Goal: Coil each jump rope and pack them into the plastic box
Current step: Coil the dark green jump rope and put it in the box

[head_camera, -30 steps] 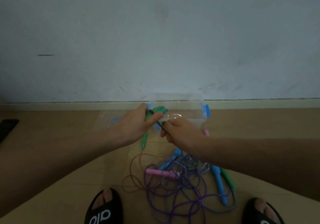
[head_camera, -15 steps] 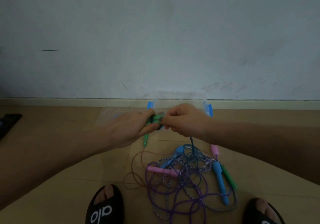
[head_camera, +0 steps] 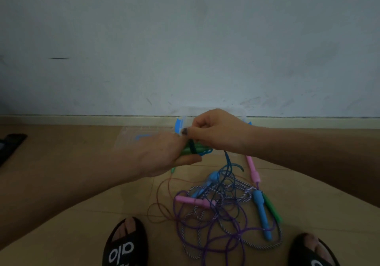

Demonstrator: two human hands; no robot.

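My left hand grips a green jump-rope handle above the floor. My right hand pinches the dark blue-green cord at that handle, where a turn of cord crosses the green. The cord trails down into a tangle of ropes on the floor between my feet, with pink handles, blue handles and another green handle. The clear plastic box with blue clips stands by the wall, mostly hidden behind my hands.
The box's clear lid lies flat on the floor left of the box. A dark flat object lies at the far left. My two black sandals flank the rope pile. The wall and skirting board run close behind the box.
My right hand has risen from below the green handle to above it, drawing the cord up and over the handle. My left hand has kept its hold and shifted slightly.
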